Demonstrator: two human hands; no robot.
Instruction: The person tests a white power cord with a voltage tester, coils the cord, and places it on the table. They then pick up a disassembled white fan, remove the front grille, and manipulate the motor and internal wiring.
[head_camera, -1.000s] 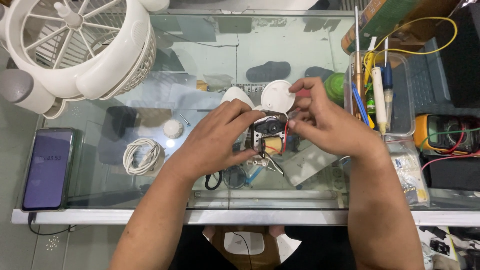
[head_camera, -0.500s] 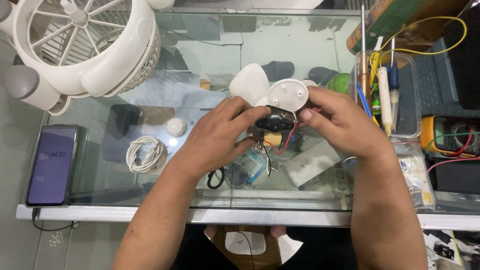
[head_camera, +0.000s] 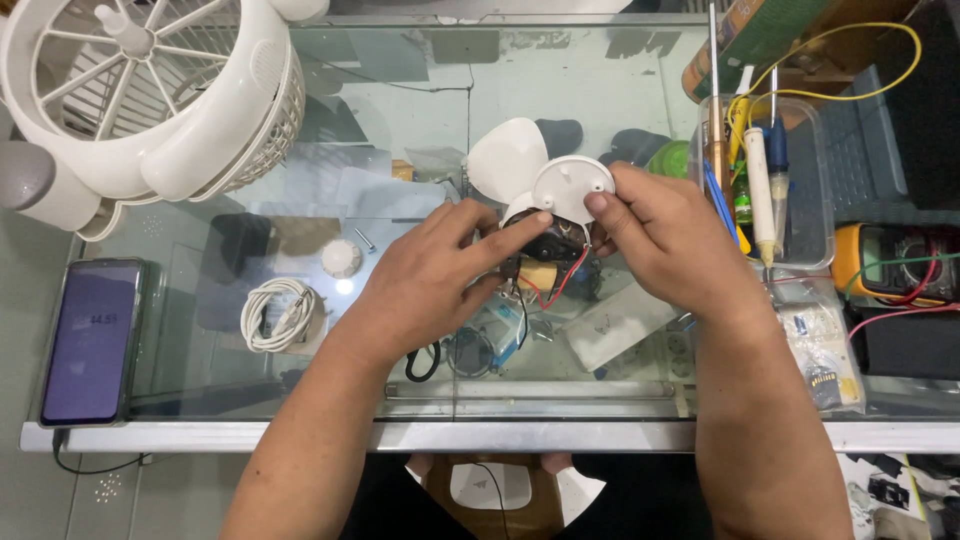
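Smartphone, dark and flat (head_camera: 92, 340), at the far left edge of the glass-topped bench (head_camera: 400, 80); above it, white plastic fan guard with radial ribs (head_camera: 150, 90). Further right, coiled white cable (head_camera: 280, 315) and small white round knob (head_camera: 341, 258), both lying loose and apart from the hands.

Centre: left hand (head_camera: 430, 285), grip curled on the near side of the small dark fan motor with red and black wires (head_camera: 545, 262), index fingertip pressed to the rim of the white round plastic cap (head_camera: 572, 188). Motor held just above the bench between both hands, cap on top, white fan blade (head_camera: 505, 160) jutting out behind.

Right hand (head_camera: 665, 240), grip pinching the cap, thumb on its near edge, remaining fingers hidden behind the motor.

Step in hand, as judged: steadying and turning over the motor assembly, cap in place.

Far right: clear plastic container of hand tools (head_camera: 810, 200), then yellow multimeter (head_camera: 890, 262), untouched.
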